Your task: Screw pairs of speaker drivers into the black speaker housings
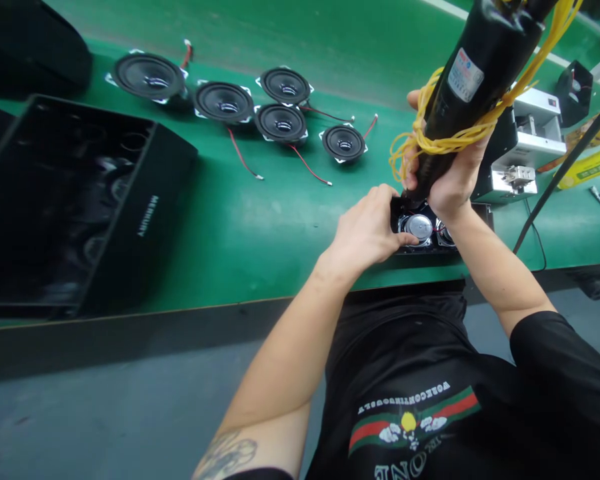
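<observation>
My right hand [460, 175] is wrapped around a black electric screwdriver [455, 113], which points down and to the left. Yellow cord [460, 141] loops around the tool and my fingers. Below its lower end lies a small black speaker box [423, 251], with a silver-backed speaker [419, 227] and part of a second one [446, 235] in it. My left hand [367, 227] grips the left end of this box, thumb at the speaker's edge. The screwdriver's tip is hidden by my fingers and the box, so contact with a screw cannot be made out.
Several loose speakers [224, 102] with red leads lie face up on the green bench [280, 247]. A large open black cabinet [173, 160] stands at the left. Right of my hands are a silver-and-black machine [535, 127], a slanting black rod [567, 170] and a yellow package [590, 167].
</observation>
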A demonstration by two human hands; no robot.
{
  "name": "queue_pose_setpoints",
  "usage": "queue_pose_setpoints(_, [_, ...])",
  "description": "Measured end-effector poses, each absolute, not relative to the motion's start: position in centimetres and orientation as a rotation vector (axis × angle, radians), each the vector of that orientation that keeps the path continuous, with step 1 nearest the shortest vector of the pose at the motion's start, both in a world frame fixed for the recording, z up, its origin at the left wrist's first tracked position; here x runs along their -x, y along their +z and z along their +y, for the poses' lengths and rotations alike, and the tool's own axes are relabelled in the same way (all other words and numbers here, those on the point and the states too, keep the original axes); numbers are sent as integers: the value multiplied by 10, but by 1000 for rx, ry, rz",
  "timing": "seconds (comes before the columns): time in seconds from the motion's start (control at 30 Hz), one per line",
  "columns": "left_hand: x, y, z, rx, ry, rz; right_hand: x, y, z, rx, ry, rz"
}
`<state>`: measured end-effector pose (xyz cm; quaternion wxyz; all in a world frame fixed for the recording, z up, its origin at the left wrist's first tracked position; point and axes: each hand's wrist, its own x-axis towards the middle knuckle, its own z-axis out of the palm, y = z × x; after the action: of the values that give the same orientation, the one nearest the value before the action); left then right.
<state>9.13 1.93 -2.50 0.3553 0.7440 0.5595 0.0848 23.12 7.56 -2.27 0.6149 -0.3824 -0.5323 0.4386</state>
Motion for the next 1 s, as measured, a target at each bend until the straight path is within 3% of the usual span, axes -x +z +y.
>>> queue_pose_setpoints(1.0, [-93, -28, 25, -2009, 71, 1519, -224, -43, 68, 811, 1126, -1365])
